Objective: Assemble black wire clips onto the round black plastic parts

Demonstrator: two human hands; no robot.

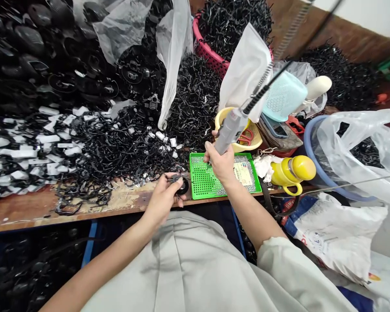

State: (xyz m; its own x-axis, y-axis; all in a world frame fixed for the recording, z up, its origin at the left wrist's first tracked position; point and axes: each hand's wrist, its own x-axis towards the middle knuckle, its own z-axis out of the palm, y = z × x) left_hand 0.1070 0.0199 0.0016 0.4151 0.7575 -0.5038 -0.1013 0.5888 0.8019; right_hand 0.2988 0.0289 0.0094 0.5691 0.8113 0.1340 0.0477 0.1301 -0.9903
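Observation:
My left hand (165,194) is closed on a small round black plastic part (182,186) at the front edge of the bench. My right hand (220,162) is wrapped round a grey electric screwdriver (229,130), which hangs from a black cable with a coiled spring. The tool slants over a green perforated tray (199,184); its tip is hidden behind my hand. Many small silvery screws (251,162) and a paper label (243,173) lie in that tray, just right of the black part.
Heaps of black strips (110,147) and white pieces (16,151) cover the bench at left. A yellow basket (255,141) with red scissors (246,138), a yellow flask (292,171) and a blue tub (312,134) stand at right. A pink basket (212,54) is behind.

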